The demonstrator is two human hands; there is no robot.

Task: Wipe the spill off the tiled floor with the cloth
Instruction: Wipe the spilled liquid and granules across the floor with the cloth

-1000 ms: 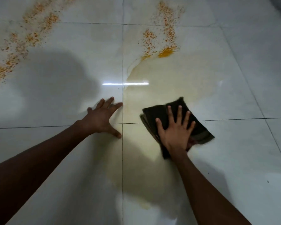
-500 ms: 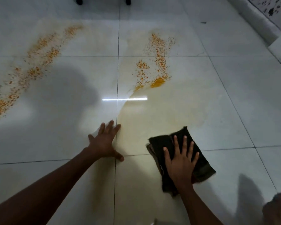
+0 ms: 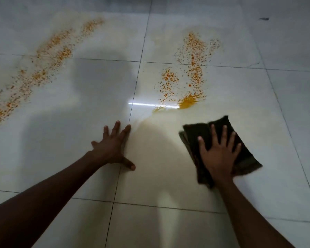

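The tiled floor (image 3: 284, 104) fills the whole view: large pale glossy tiles split by thin dark grout lines, with a bright strip of reflected light (image 3: 150, 104) near the middle. Taking the dark cloth (image 3: 195, 138) as the landmark, everything else sits around it.

A broad, faint yellowish smear (image 3: 159, 149) covers the tile just to the left of the cloth and runs under it. Beyond the cloth, farther from the person, lies the orange spill (image 3: 191, 79), a speckled patch ending in a denser orange blob (image 3: 188, 102) just past the cloth's far edge. A second orange trail (image 3: 48, 58) runs diagonally well apart from the cloth, far to its left.

The cloth itself is folded, dark brown to black, and lies flat on the floor.

The right hand (image 3: 219, 154) presses palm-down on top of the cloth, fingers (image 3: 213, 133) spread wide and extended, not curled around the fabric. The left hand (image 3: 113, 149) rests flat on bare tile to the left of the cloth, apart from it, fingers slightly fanned and the thumb splayed out towards the cloth.
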